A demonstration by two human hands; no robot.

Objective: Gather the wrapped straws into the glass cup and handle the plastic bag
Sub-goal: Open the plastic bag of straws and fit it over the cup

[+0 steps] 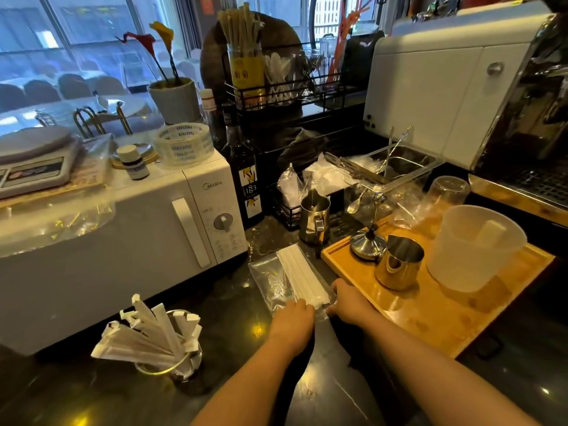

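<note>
A clear plastic bag (270, 278) lies flat on the dark counter, holding a bundle of white wrapped straws (299, 273). My left hand (292, 315) grips the bag's near edge on the left. At the same edge's right corner, my right hand (349, 298) pinches the plastic. To the lower left stands a glass cup (184, 368) with several white wrapped straws (150, 336) fanned out of it, leaning left.
A white microwave (123, 235) stands to the left. A wooden tray (455, 309) on the right carries a steel pitcher (399, 262) and a translucent plastic jug (473, 247). Another steel pitcher (315, 216) and a syrup bottle (246, 176) stand behind the bag.
</note>
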